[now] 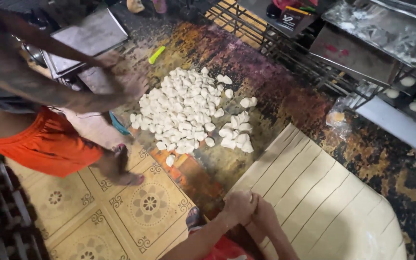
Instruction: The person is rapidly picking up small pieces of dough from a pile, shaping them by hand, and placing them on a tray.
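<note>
Where both hands meet at near corner of dough sheet (323, 192), left hand (239, 206) and right hand (265, 212) clench together, grip contents unclear. Dough likely soft, limp, stretchy; lift cut strip end, just beyond grip.

Left hand (239, 206) and right hand (265, 212) touching (both fisted).

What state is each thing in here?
Dough sheet: flat on the table, cut into long strips.
Dough pieces: cut small, heaped on the table.
Left hand: closed at the sheet's near edge.
Right hand: closed, touching the left hand.
Co-worker's hand: blurred, beside the heap.
Green tool: lying on the table, untouched.
Trays: stacked, bare.
</note>
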